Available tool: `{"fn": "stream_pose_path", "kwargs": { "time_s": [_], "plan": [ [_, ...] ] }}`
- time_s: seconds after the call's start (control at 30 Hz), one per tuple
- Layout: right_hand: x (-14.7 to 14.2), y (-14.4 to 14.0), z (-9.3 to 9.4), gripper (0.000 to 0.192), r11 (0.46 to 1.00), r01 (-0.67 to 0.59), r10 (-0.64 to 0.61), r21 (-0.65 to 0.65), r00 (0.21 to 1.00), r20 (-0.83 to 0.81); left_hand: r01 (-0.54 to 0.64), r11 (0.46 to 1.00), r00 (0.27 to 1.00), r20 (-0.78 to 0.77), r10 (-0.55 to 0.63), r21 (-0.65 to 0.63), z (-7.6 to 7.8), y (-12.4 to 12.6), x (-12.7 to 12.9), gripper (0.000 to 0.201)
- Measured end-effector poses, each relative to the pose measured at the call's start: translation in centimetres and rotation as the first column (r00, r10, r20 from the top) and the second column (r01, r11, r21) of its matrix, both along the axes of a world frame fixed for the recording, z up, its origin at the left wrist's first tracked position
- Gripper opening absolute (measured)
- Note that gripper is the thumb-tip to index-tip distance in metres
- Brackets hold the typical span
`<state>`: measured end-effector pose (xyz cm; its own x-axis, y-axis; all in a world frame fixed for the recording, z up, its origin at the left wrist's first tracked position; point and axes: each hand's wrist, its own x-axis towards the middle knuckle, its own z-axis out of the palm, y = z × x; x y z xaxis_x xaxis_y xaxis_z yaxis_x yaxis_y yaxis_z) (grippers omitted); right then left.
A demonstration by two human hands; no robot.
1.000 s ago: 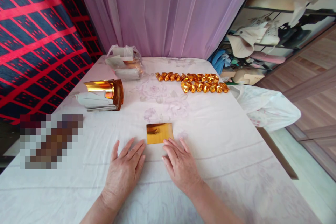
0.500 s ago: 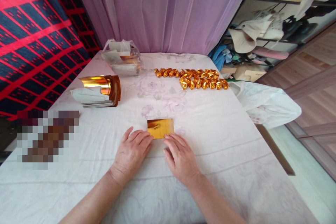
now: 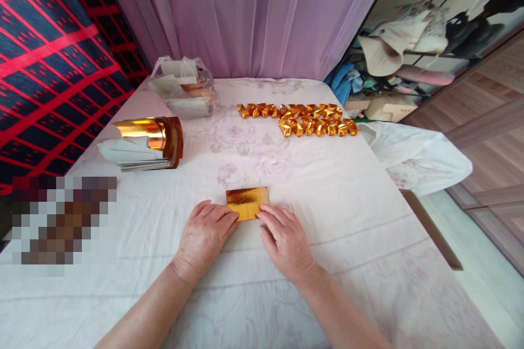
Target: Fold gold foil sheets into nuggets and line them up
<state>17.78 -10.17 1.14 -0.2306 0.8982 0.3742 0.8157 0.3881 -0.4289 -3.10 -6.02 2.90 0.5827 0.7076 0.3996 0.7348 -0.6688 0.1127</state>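
A rectangle of shiny gold foil paper (image 3: 248,202) lies flat on the cloth in front of me, apparently folded. My left hand (image 3: 208,232) rests palm down at its near left corner, fingers stretched out and fingertips on the edge. At the near right corner, my right hand (image 3: 289,237) touches the paper with its fingertips, the fingers slightly bent and the thumb apart. Neither hand grips anything. Farther back stand rows of folded gold paper pieces (image 3: 317,127), set close side by side.
A stack of gold foil sheets with pale backs (image 3: 141,144) lies at the left. Behind it sits a clear plastic bag of more paper (image 3: 184,87). A blurred patch (image 3: 67,223) covers something at the left edge. White plastic bag (image 3: 426,158) and shelves (image 3: 421,60) stand right of the table.
The view has shifted slightly. Both hands stay at the paper's near corners, their fingers only a little moved. The paper remains flat between them.
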Motion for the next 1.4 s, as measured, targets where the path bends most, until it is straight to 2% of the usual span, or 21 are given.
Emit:
{"fn": "stream_pose_path", "kwargs": {
  "time_s": [0.13, 0.3, 0.77, 1.1, 1.4],
  "plan": [
    [1.2, 1.2, 0.3, 0.024, 0.997, -0.051, 0.055, -0.052, 0.995, 0.085, 0.004, 1.000, 1.000, 0.003, -0.004, 0.005, -0.3, 0.0, -0.1, 0.020],
    [2.0, 2.4, 0.6, 0.021, 0.990, -0.114, 0.123, -0.079, 0.986, 0.113, -0.006, 1.000, 1.000, 0.014, 0.005, 0.012, -0.5, 0.1, -0.2, 0.019],
    [1.9, 2.5, 0.2, 0.020, 0.995, -0.100, 0.097, 0.014, 0.985, 0.146, -0.014, 1.000, 0.999, 0.029, 0.013, 0.025, -0.3, 0.2, -0.2, 0.022],
    [1.8, 2.6, 0.1, 0.021, 0.996, -0.073, 0.069, 0.042, 0.993, 0.093, -0.026, 0.998, 0.995, 0.091, 0.030, -0.049, -0.6, 0.4, -0.7, 0.023],
    [2.6, 2.4, 0.4, 0.018, 0.997, -0.073, 0.073, -0.005, 0.996, 0.050, -0.053, 0.976, 0.977, 0.193, 0.095, -0.213, -0.3, 0.6, -0.9, 0.024]
  ]
}}
